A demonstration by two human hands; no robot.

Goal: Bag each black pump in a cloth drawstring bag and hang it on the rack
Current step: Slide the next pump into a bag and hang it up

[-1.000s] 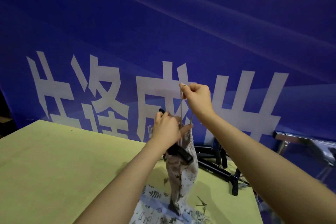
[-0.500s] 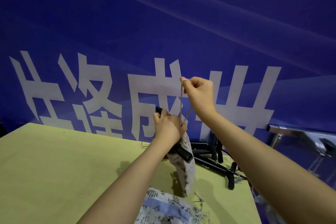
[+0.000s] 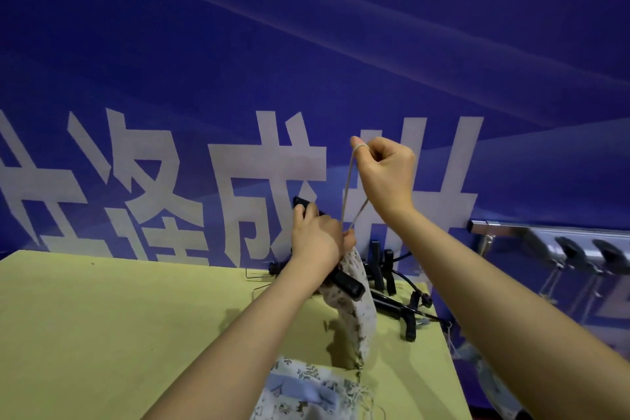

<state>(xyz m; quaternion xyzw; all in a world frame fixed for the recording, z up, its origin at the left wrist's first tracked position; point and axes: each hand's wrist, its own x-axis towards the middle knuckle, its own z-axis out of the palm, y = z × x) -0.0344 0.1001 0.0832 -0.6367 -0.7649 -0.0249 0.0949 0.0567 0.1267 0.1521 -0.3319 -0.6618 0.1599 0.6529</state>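
A floral cloth drawstring bag (image 3: 358, 310) hangs above the yellow table (image 3: 102, 317) with a black pump (image 3: 346, 285) in it; the pump's handle sticks out at the bag's mouth. My left hand (image 3: 318, 239) grips the bag's neck and the pump handle. My right hand (image 3: 387, 174), raised above it, holds the beige drawstring (image 3: 347, 187) looped over its forefinger, pulled taut. The metal rack (image 3: 545, 235) with hooks is at the right, beyond the table.
More black pumps (image 3: 392, 297) lie in a heap at the table's far right corner. Other floral bags (image 3: 306, 392) lie at the near edge. A blue banner wall (image 3: 306, 44) stands right behind the table. Bagged items hang below the rack at lower right.
My right hand has risen slightly and drawn the string longer and tauter. The bag has lifted higher off the table, and the view has shifted right, showing more of the rack.
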